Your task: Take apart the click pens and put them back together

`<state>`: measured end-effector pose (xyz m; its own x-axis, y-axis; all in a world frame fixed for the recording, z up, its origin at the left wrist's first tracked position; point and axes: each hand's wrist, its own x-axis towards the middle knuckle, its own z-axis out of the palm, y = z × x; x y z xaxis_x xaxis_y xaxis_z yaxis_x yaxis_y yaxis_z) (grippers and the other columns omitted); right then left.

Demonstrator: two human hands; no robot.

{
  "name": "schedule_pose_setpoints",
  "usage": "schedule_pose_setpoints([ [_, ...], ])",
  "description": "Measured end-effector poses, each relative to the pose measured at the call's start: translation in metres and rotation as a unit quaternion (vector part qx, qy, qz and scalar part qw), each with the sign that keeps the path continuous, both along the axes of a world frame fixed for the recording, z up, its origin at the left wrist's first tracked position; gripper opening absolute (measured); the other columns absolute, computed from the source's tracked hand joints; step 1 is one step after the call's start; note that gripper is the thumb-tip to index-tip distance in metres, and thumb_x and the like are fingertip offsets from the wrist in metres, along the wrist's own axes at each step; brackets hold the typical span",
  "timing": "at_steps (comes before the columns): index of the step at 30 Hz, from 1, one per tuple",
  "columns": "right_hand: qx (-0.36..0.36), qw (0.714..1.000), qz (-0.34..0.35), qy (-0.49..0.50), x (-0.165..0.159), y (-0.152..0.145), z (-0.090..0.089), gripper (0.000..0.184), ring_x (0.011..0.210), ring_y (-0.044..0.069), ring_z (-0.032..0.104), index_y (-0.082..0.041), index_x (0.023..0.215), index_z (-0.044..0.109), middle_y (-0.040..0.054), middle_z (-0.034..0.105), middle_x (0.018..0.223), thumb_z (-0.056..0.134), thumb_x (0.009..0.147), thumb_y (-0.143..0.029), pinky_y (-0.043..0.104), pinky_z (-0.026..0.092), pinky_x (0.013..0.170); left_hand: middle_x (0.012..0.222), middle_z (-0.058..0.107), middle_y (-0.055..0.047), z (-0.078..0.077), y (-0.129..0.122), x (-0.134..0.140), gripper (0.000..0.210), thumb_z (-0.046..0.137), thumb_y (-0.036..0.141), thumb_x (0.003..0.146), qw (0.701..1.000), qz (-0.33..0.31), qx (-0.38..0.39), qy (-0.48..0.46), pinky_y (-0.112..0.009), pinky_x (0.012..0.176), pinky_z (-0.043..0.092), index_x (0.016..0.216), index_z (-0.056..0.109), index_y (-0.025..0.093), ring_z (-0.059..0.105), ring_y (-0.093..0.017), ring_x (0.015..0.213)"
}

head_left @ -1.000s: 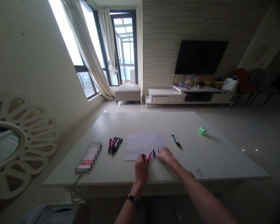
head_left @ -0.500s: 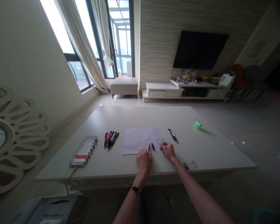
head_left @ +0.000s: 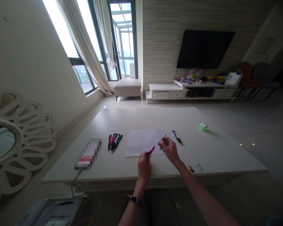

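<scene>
Pinches a pink pen barrel (head_left: 152,149) in the left hand (head_left: 144,166), with thumb and fingers drawn together on its lower end, at the near edge of the white paper (head_left: 138,142). Holds a thin pen refill (head_left: 164,137) tilted between the thumb and fingertips of the right hand (head_left: 169,148), toward the right side of the same paper and apart from the barrel.

Seems partway through the handling of a single pen, judging by the gap between barrel and refill: has the two separate, not joined. Cannot make out any further loose part; could be hidden by the fingers.

Has a cluster of pens (head_left: 115,142) lying on the counter (head_left: 217,153) left of the paper, and a pair of blue and white pens (head_left: 176,137) right of it, both out of the hands' touch. Cannot tell which group, if either, to count as done or left. Has a green container (head_left: 203,126) well apart, farther right.
</scene>
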<state>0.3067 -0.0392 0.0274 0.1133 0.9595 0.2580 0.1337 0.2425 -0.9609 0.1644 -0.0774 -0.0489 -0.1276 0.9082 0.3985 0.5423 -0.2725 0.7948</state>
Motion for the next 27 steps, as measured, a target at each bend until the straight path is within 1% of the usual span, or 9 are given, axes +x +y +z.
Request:
schedule_pose_setpoints([
  [3, 0.000, 1.000, 0.019, -0.022, -0.001, -0.001, -0.002, 0.024, 0.044, 0.010, 0.052, -0.016, 0.071, 0.053, 0.0028, 0.063, 0.062, 0.051, 0.078, -0.040, 0.019, 0.039, 0.039, 0.090, 0.059, -0.007, 0.000, 0.000, -0.001, 0.021, 0.037, 0.029, 0.089, 1.000, -0.008, -0.004, 0.000, -0.033, 0.077, 0.043, 0.094, 0.054, 0.018, 0.055, -0.018, 0.086],
  [10, 0.018, 0.992, 0.055, -0.113, -0.004, -0.006, -0.007, 0.021, 0.053, 0.013, 0.058, -0.017, 0.071, 0.060, 0.0023, 0.063, 0.064, 0.055, 0.075, -0.036, 0.022, 0.046, 0.050, 0.089, 0.059, -0.006, 0.000, -0.001, 0.000, 0.021, 0.037, 0.029, 0.090, 1.000, -0.004, -0.002, 0.003, -0.033, 0.077, 0.043, 0.095, 0.055, 0.019, 0.055, -0.019, 0.085],
  [12, 0.014, 0.992, 0.061, -0.105, -0.004, -0.006, -0.006, 0.023, 0.054, 0.013, 0.057, -0.017, 0.075, 0.062, 0.0026, 0.064, 0.066, 0.055, 0.076, -0.038, 0.022, 0.045, 0.050, 0.089, 0.059, -0.006, -0.001, -0.001, -0.001, 0.021, 0.037, 0.029, 0.090, 1.000, -0.003, 0.002, 0.002, -0.033, 0.077, 0.043, 0.095, 0.055, 0.019, 0.055, -0.018, 0.085],
  [14, -0.001, 0.996, 0.061, -0.072, -0.004, -0.006, -0.005, 0.026, 0.049, 0.011, 0.054, -0.017, 0.078, 0.062, 0.0022, 0.064, 0.066, 0.053, 0.077, -0.042, 0.021, 0.042, 0.044, 0.090, 0.060, -0.007, -0.003, -0.001, -0.001, 0.020, 0.037, 0.029, 0.089, 1.000, -0.006, 0.002, -0.005, -0.032, 0.078, 0.043, 0.095, 0.055, 0.019, 0.056, -0.018, 0.087],
  [17, -0.015, 0.996, 0.078, -0.049, -0.005, -0.005, -0.006, 0.031, 0.042, 0.010, 0.048, -0.017, 0.071, 0.062, 0.0007, 0.061, 0.059, 0.052, 0.078, -0.045, 0.020, 0.036, 0.039, 0.093, 0.061, -0.007, -0.004, -0.001, -0.001, 0.022, 0.035, 0.026, 0.090, 0.999, -0.028, -0.019, -0.028, -0.031, 0.078, 0.044, 0.101, 0.052, 0.019, 0.058, -0.017, 0.087],
  [20, -0.006, 0.992, 0.097, -0.077, -0.013, -0.009, -0.010, 0.030, 0.047, 0.011, 0.050, -0.017, 0.065, 0.063, 0.0005, 0.060, 0.056, 0.055, 0.077, -0.044, 0.021, 0.039, 0.044, 0.098, 0.060, -0.008, -0.002, -0.002, 0.000, 0.026, 0.032, 0.024, 0.090, 0.997, -0.064, -0.024, -0.045, -0.031, 0.080, 0.044, 0.110, 0.048, 0.019, 0.057, -0.016, 0.090],
  [22, 0.001, 0.989, 0.110, -0.101, -0.020, -0.013, -0.015, 0.027, 0.053, 0.012, 0.053, -0.018, 0.065, 0.064, 0.0009, 0.061, 0.059, 0.057, 0.076, -0.042, 0.021, 0.041, 0.049, 0.100, 0.060, -0.008, 0.001, -0.004, 0.001, 0.026, 0.032, 0.026, 0.090, 0.995, -0.082, -0.015, -0.052, -0.030, 0.081, 0.044, 0.109, 0.048, 0.019, 0.057, -0.016, 0.091],
  [25, -0.008, 0.984, 0.139, -0.115, -0.021, -0.015, -0.025, 0.021, 0.056, 0.013, 0.056, -0.019, 0.078, 0.068, 0.0011, 0.064, 0.067, 0.059, 0.074, -0.038, 0.022, 0.044, 0.051, 0.091, 0.061, -0.006, 0.003, -0.007, 0.001, 0.024, 0.031, 0.030, 0.091, 0.995, -0.072, -0.023, -0.058, -0.028, 0.074, 0.044, 0.100, 0.051, 0.020, 0.058, -0.015, 0.082],
  [27, -0.021, 0.985, 0.114, -0.124, -0.010, -0.009, -0.033, 0.025, 0.056, 0.013, 0.057, -0.019, 0.091, 0.067, 0.0023, 0.066, 0.073, 0.059, 0.074, -0.036, 0.023, 0.045, 0.051, 0.086, 0.062, -0.005, 0.002, -0.008, 0.001, 0.024, 0.030, 0.031, 0.091, 0.997, -0.037, -0.030, -0.059, -0.027, 0.070, 0.044, 0.097, 0.051, 0.020, 0.057, -0.015, 0.077],
])
